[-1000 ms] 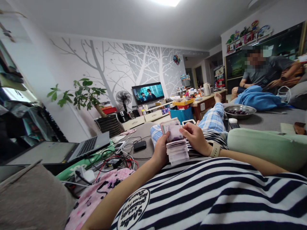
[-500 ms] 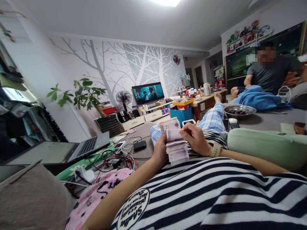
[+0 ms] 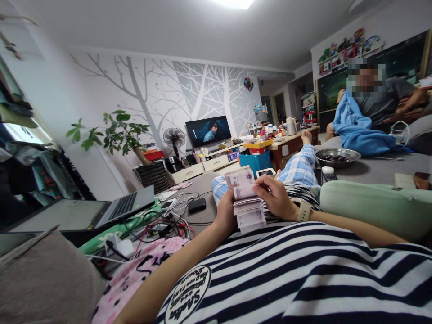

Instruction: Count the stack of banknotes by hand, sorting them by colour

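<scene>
A stack of banknotes (image 3: pixel 250 214), pale purple and white, is bent over in front of my striped shirt. My left hand (image 3: pixel 225 210) is closed round the stack's left side, its thumb lying on the notes. At the right edge, my right hand (image 3: pixel 276 198) pinches a note between thumb and fingers, with a pale watch strap on that wrist. The upper part of the stack stands up above my left thumb, and the lower part hangs down in uneven layers. My left fingers behind the notes are hidden.
A laptop (image 3: pixel 124 204) and tangled cables lie on the left. To the right are a green cushion (image 3: pixel 371 207), a metal bowl (image 3: pixel 337 157) of dark round fruit and a remote (image 3: pixel 329 176). Another person (image 3: pixel 381 103) sits at the far right, holding a blue cloth (image 3: pixel 361 128).
My right hand and the note in it have shifted very slightly; both hands keep their places. The other person has lifted the blue cloth and leaned to the left. The television picture has changed.
</scene>
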`<state>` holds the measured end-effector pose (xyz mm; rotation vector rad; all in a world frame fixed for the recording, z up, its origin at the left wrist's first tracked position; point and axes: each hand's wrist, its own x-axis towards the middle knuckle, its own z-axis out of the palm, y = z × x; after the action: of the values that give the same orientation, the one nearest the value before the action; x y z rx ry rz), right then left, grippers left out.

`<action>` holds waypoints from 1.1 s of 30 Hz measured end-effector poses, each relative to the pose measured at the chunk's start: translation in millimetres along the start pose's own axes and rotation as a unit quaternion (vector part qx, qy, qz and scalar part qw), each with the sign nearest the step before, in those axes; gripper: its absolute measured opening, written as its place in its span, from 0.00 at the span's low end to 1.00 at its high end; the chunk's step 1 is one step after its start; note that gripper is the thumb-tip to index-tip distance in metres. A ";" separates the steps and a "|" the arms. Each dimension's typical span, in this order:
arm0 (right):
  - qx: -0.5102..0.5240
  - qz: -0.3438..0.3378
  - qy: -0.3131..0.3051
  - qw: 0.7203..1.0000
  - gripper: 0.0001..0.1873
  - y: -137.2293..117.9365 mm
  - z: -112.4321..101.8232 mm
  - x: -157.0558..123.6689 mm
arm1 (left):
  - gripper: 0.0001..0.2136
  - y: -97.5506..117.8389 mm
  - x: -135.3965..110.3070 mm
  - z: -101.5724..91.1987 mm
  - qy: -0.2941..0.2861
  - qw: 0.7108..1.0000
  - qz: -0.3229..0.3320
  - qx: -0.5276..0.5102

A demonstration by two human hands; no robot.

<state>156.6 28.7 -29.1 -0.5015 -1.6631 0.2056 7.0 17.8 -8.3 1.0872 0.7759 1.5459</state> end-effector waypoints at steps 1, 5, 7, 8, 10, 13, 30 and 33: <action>0.003 -0.002 0.000 1.000 0.10 0.0 0.0 -0.1 | 0.06 -0.2 0.6 -0.3 0.002 1.000 0.003 0.004; 0.001 -0.002 0.000 1.000 0.11 0.0 0.1 -0.2 | 0.05 3.2 -2.0 2.4 0.029 0.999 0.026 0.035; -0.004 0.001 0.000 1.000 0.11 0.1 0.1 -0.2 | 0.07 6.7 -6.2 5.3 0.018 0.999 0.021 0.031; -0.007 0.002 0.000 1.000 0.11 0.1 0.1 -0.3 | 0.07 8.4 -8.6 6.8 0.015 0.999 0.020 0.026; -0.012 0.006 0.000 1.000 0.12 0.1 0.1 -0.4 | 0.06 11.3 -13.0 9.0 0.011 1.000 0.020 0.020; -0.011 0.004 0.001 1.000 0.12 0.0 -0.2 -0.4 | 0.05 13.2 -16.5 10.5 0.016 0.999 0.028 0.017; 0.000 -0.008 -0.004 1.000 0.13 -1.7 -1.1 0.1 | 0.05 8.0 -10.4 7.4 0.013 1.000 0.004 -0.004; 0.001 -0.004 -0.002 1.000 0.13 -1.2 -0.9 0.3 | 0.08 3.9 -6.8 3.2 0.006 1.000 0.007 0.001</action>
<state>157.2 27.6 -28.2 -0.4933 -1.6693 0.2023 8.8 10.1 -5.4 1.0869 0.7792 1.5648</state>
